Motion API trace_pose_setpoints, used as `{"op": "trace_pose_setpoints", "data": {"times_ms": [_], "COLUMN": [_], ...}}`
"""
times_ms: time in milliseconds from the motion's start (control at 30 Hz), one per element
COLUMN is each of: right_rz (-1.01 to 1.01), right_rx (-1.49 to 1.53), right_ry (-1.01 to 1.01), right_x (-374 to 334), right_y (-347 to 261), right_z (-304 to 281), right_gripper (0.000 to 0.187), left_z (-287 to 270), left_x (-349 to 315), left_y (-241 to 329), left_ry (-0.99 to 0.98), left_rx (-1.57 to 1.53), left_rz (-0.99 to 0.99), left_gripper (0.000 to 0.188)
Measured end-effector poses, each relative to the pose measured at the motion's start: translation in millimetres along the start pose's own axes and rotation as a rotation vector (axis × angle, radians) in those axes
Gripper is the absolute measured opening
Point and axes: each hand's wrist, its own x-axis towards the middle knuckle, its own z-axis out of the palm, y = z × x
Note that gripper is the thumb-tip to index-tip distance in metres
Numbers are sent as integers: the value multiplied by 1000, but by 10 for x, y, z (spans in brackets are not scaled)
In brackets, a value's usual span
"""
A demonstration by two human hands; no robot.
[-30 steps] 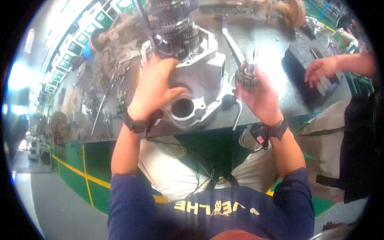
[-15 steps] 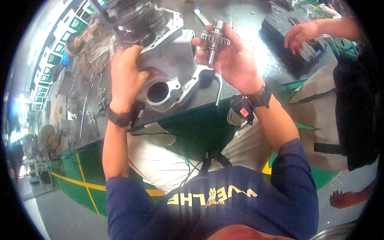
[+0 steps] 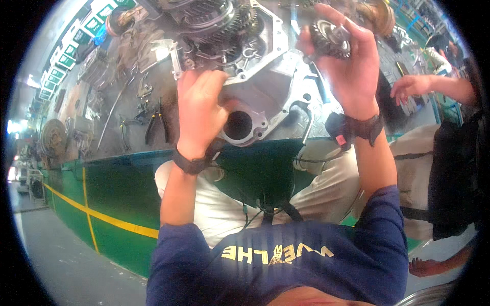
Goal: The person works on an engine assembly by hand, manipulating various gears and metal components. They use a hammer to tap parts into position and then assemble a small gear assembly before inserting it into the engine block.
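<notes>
A grey metal gearbox housing (image 3: 263, 81) lies on the workbench in front of me, its round opening nearest me. Several meshed gears (image 3: 214, 28) sit inside it toward the far side. My left hand (image 3: 200, 112) grips the housing's left rim, fingers curled over the edge and partly hidden. Raised to the right of the housing, my right hand (image 3: 352, 74) holds a short gear shaft (image 3: 331, 40) between thumb and fingers. The gear shaft is tilted, with its toothed wheel facing up, and is apart from the housing.
Pliers (image 3: 157, 125) and loose metal parts lie left of the housing. A bent metal bar (image 3: 309, 122) rests at its right, near the bench edge. Another person's hand (image 3: 412, 87) is over the bench at the right. A round metal disc (image 3: 52, 136) stands far left.
My right hand has moved farther out with the gear shaft and tipped it from upright to slanted. The view has shifted, showing more of the gears. My left hand stays at the housing rim.
</notes>
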Motion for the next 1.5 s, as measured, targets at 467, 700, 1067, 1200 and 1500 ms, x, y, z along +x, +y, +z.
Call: {"op": "trace_pose_setpoints", "data": {"times_ms": [467,700,1067,1200,1500], "right_rz": [272,332,189,270,210], "right_rx": [-733,-953,-852,-169,-1216], "right_ry": [55,-161,-116,235,102], "right_x": [586,556,493,524,611], "right_y": [276,-12,13,75,-22], "right_z": [486,517,-61,-165,145], "right_gripper": [29,41,51,45,40], "left_z": [-81,-86,-81,-69,-54], "left_x": [-151,-148,-123,-141,-155], "left_y": [-42,-20,-1,-4,-30], "left_ry": [58,69,70,49,75], "left_rx": [-16,-54,-61,-39,-55], "left_rz": [17,25,12,3,25], "left_gripper": [53,52,45,52,51]}}
